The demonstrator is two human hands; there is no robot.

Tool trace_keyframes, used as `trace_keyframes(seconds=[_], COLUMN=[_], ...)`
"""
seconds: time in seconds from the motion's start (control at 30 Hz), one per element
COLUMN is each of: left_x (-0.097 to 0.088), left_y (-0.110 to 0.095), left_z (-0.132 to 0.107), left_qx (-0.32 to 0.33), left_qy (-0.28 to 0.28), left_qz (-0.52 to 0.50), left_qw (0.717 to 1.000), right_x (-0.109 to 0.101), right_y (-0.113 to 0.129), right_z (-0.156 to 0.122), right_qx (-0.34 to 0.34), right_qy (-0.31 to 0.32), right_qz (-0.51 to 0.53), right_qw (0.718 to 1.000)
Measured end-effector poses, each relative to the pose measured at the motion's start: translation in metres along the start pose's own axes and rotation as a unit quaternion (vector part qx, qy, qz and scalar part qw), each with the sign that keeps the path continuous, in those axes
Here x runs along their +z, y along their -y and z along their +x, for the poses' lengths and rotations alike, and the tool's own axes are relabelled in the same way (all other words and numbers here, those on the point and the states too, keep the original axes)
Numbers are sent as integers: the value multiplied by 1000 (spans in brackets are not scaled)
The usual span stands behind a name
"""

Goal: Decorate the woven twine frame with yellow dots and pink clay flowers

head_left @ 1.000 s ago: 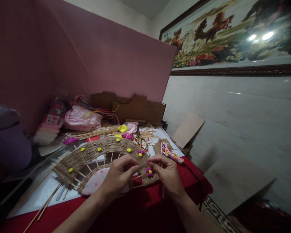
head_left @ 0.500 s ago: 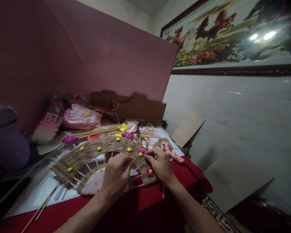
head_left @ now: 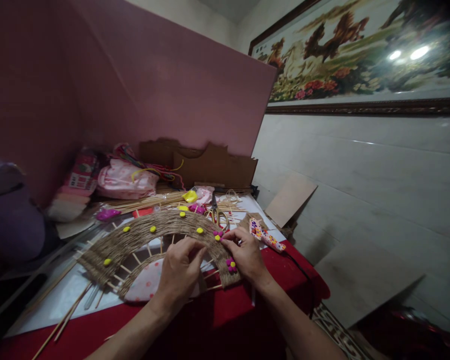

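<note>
A fan-shaped arch woven from jute twine [head_left: 135,237] over thin sticks lies on the table, dotted with yellow beads [head_left: 153,229]. My left hand [head_left: 180,272] rests on the arch's right part with its fingers curled and pressed on the weave. My right hand [head_left: 247,255] is pinched, its fingertips touching the arch beside a pink and yellow flower [head_left: 218,235]. What the pinch holds is too small to see. A second pink flower [head_left: 231,265] sits on the arch just left of my right hand.
Scissors [head_left: 217,215], loose bamboo sticks [head_left: 146,202], yellow and pink clay lumps [head_left: 190,197] and a patterned tool [head_left: 266,237] lie behind the arch. Cardboard pieces [head_left: 213,167] and pink bags [head_left: 125,182] stand at the back. The red table edge [head_left: 307,280] drops off at the right.
Both hands moved forward from a raised pinch near the lower flower down onto the arch. My right hand's fingertips now sit at the upper flower.
</note>
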State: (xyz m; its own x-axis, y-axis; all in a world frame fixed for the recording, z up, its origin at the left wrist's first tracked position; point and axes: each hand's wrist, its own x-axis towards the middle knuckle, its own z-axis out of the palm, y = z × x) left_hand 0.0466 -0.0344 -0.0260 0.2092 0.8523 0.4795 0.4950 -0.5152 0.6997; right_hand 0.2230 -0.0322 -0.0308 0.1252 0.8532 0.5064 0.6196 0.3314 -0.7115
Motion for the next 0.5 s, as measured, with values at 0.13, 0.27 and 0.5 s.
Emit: trace_keyframes(seconds=[0.13, 0.27, 0.5], left_x=[0, 0, 1], left_y=[-1, 0, 1], left_z=[0, -1, 0], left_qx=[-4, -4, 1], left_qy=[0, -3, -4], left_qz=[4, 1, -5], left_qw=[1000, 1000, 1000], right_x=[1, -1, -11], right_y=[4, 5, 2], right_z=[-1, -3, 1], right_qx=[-10, -15, -21], right_qy=[-10, -3, -23], right_qz=[-29, -23, -44], right_qw=[999, 1000, 999])
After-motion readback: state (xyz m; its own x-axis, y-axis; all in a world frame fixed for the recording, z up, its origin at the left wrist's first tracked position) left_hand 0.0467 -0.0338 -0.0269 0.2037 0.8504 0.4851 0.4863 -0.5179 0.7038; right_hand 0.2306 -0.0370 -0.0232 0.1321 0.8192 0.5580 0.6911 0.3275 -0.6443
